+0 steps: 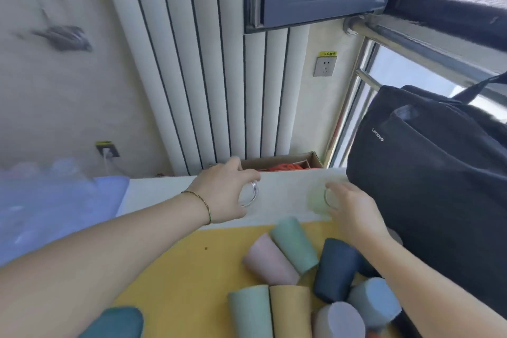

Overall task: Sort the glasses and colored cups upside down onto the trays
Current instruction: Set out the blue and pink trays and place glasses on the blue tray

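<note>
My left hand (225, 192) grips a clear glass (249, 195) over the pale far strip of the table, its rim facing right. My right hand (348, 206) curls round a second clear glass (322, 199) next to the black bag. Below them, several colored cups lie on their sides on the yellow surface (175, 269): a pink cup (270, 261), a green cup (295, 244), a navy cup (334, 269), a light blue cup (374, 302), a mustard cup (290, 310) and a teal cup (115, 322). At the left edge sits a blue tray (55, 206), blurred.
A black laptop bag (428, 186) stands at the right, close to my right hand. A cardboard box (282, 163) with something red in it sits behind the table against the white ribbed wall panel. A metal window rail (384, 33) runs at upper right.
</note>
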